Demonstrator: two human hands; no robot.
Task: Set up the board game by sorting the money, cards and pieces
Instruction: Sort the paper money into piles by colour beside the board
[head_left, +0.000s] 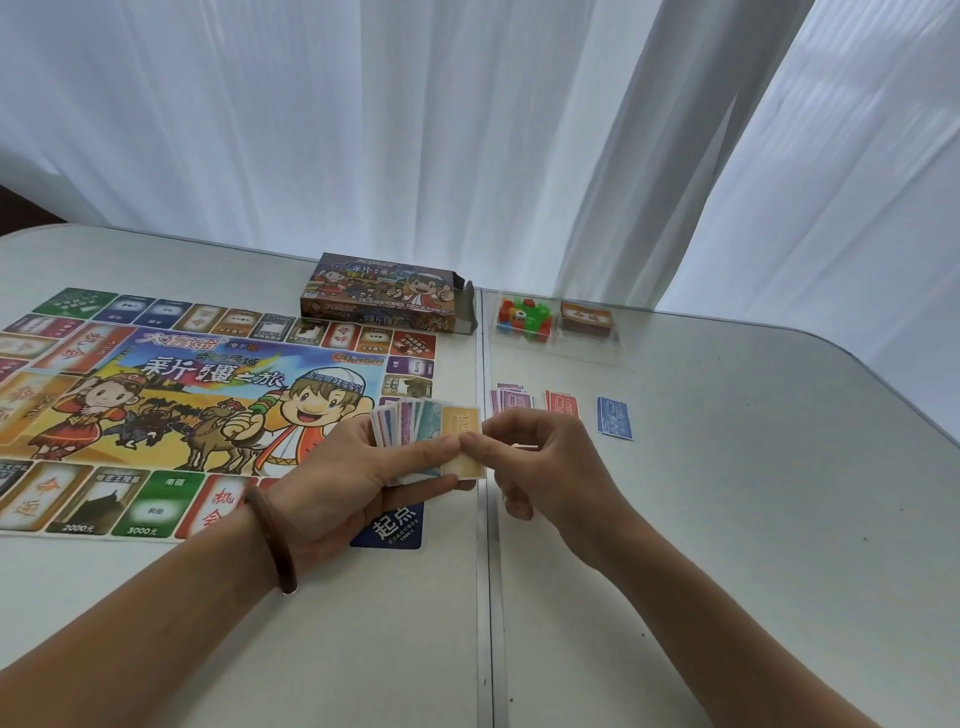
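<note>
My left hand (358, 478) holds a fanned stack of play money (415, 426) just right of the game board (171, 410). My right hand (540, 462) pinches the yellow note (462, 423) at the fan's right end, thumb and forefinger meeting my left thumb. Three small piles of notes lie on the table beyond my right hand: purple notes (511, 400), red notes (563, 404) and a blue note (614, 418). A clear tray (615, 348) at the back right holds coloured plastic pieces (522, 314) and a deck of cards (587, 317).
The open game box (387, 293) lies behind the board near the table's far edge. A seam (485, 597) runs down the white table between my hands. White curtains hang behind. The table's right corner curves away at the far right.
</note>
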